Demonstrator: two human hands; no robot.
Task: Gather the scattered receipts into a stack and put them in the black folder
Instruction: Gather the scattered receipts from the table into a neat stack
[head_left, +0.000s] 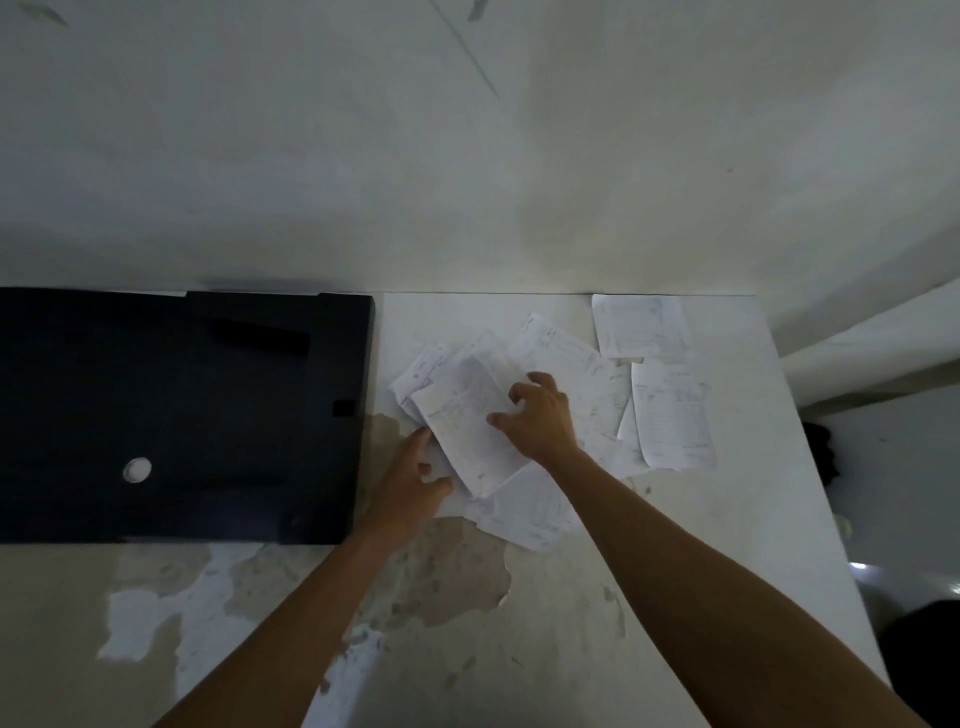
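A loose pile of white receipts (467, 415) lies fanned out in the middle of the table. My right hand (537, 418) rests on top of the pile with fingers spread, pressing on the uppermost sheet. My left hand (413, 486) touches the pile's left edge, fingers apart against the paper. Two more receipts lie apart to the right, one (641, 325) at the far edge and another (675, 415) below it. The black folder (176, 415) lies flat on the left of the table, with a round hole in its surface.
The white table (467, 623) has patches of peeled, brownish surface near me. A pale wall (467, 156) rises right behind the table's far edge. The table's right edge (810, 493) drops to dark floor space.
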